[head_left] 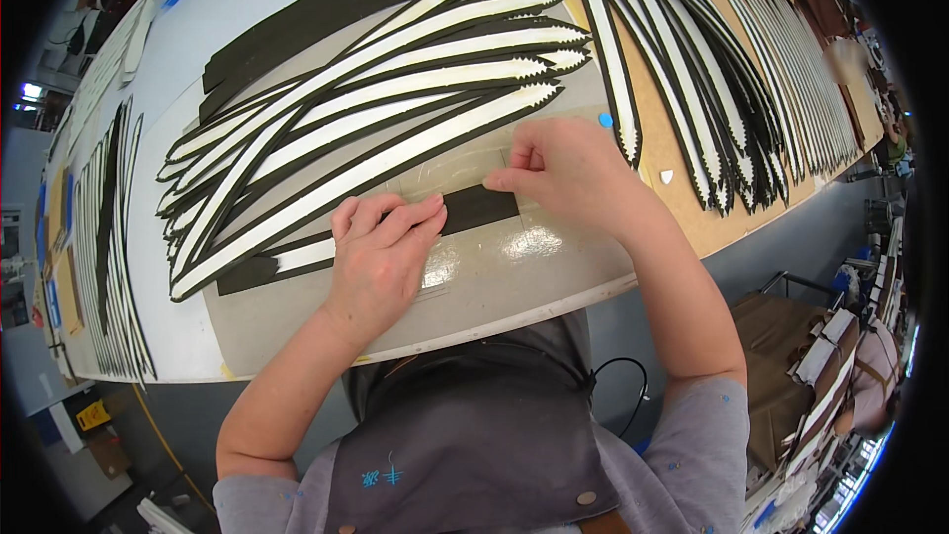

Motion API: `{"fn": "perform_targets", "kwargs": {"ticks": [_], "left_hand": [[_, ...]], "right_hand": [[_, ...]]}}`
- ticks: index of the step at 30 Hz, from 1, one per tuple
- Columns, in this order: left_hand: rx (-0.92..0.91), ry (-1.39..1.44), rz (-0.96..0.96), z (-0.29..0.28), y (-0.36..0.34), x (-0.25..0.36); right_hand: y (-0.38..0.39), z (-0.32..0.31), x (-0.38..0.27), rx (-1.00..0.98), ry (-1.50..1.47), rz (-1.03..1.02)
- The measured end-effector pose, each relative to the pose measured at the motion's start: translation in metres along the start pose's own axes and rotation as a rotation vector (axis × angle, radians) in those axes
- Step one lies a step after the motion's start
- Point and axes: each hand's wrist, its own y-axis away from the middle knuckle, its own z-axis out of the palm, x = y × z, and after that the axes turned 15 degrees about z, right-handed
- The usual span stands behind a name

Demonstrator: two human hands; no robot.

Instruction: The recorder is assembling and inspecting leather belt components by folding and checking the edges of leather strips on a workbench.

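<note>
A black strip (478,211) lies crosswise on the grey mat in front of me. Along its left part a narrower white strip (304,255) rests on top and runs under my left hand. My left hand (381,249) bears down there, its bent fingers together over the white strip. Above the right end of the black strip, my right hand (563,173) is closed, thumb against curled fingers; what it pinches, if anything, is too small to tell. Just beyond lies a loose pile of black-edged white strips (371,150) with jagged, pointed ends.
A stack of plain black strips (321,25) lies behind the pile. More black-and-white strips (682,69) fan out at the right, beside a blue round piece (606,120) and a small white piece (666,177). Thin strips (124,247) lie at the left. The table edge curves close to my apron.
</note>
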Motion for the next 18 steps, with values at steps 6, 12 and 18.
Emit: {"fn": "perform_targets", "kwargs": {"ticks": [6, 12, 18], "left_hand": [[-0.001, -0.006, -0.01, 0.001, -0.002, 0.002], [0.011, 0.0, -0.038, -0.002, 0.004, 0.002], [0.028, 0.026, -0.033, 0.003, 0.007, -0.001]], "right_hand": [[-0.011, 0.005, 0.007, 0.065, 0.154, -0.065], [0.004, 0.008, -0.001, 0.028, 0.111, 0.041], [0.036, 0.039, 0.018, 0.322, 0.234, -0.65]]}}
